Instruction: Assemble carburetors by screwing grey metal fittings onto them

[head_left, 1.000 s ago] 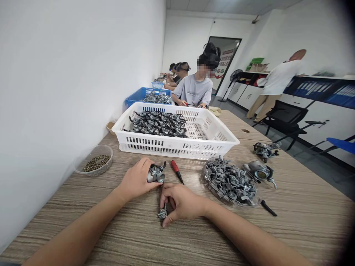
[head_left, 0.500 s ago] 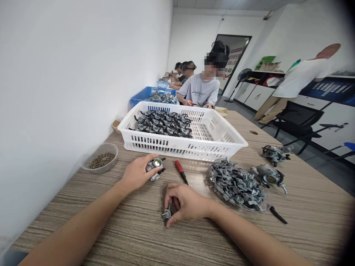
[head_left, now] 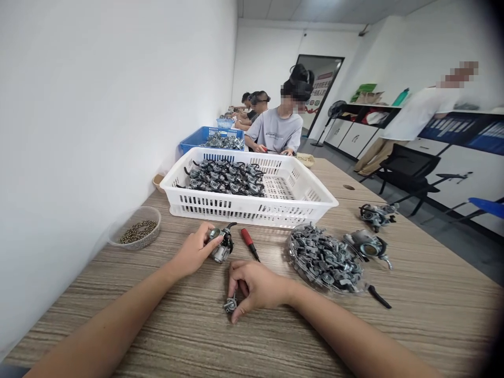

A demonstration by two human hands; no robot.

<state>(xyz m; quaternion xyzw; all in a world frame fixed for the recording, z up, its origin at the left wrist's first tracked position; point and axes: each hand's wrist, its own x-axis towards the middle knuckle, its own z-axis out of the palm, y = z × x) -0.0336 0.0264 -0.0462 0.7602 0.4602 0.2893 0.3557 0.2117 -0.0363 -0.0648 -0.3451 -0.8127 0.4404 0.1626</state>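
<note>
red and black screwdriver (head_left: pixel 249 244), white basket (head_left: pixel 252 206)
far blue crate (head_left: pixel 189 143); brown, streaked wood-grain table (head_left: pixel 189 336); brassy screws (head_left: pixel 138 231) left.

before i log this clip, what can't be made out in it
Head view:
- Right palm: turned away, hidden by the back of the hand.
- Small metal part: far side covered by the right fingers.
- Floor of the white basket: left portion hidden under the stacked parts.
- Blue chair: cut off by the right edge.
- Wall sign: lettering too small.
</note>
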